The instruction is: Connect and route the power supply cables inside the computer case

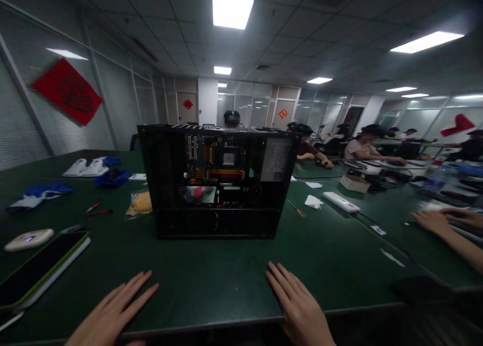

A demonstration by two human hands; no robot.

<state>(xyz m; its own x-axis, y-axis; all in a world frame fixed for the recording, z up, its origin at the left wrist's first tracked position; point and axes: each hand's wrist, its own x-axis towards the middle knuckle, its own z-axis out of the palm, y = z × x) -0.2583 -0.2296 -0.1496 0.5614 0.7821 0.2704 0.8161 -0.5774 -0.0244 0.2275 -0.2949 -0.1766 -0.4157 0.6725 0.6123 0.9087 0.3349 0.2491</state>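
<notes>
A black computer case [219, 224] stands upright on the green table [211, 275], its side open towards me. Inside it I see a motherboard [204, 154] with slots and a square processor, and a labelled power supply [274, 158] at the upper right. My left hand [113, 308] lies flat on the table near the front edge, fingers stretched out. My right hand [296, 300] rests flat on the table to the right, fingers extended. Both hands hold nothing and are apart from the case, which is beyond them.
Left of the case lie a phone [45, 265], a pale oval device [29, 240], red-handled pliers [98, 210], a yellow item in a bag [140, 204], a blue tray [111, 178] and gloves [85, 167]. Rightward are a screwdriver [296, 209], a power strip [341, 202] and another person's hands [433, 222].
</notes>
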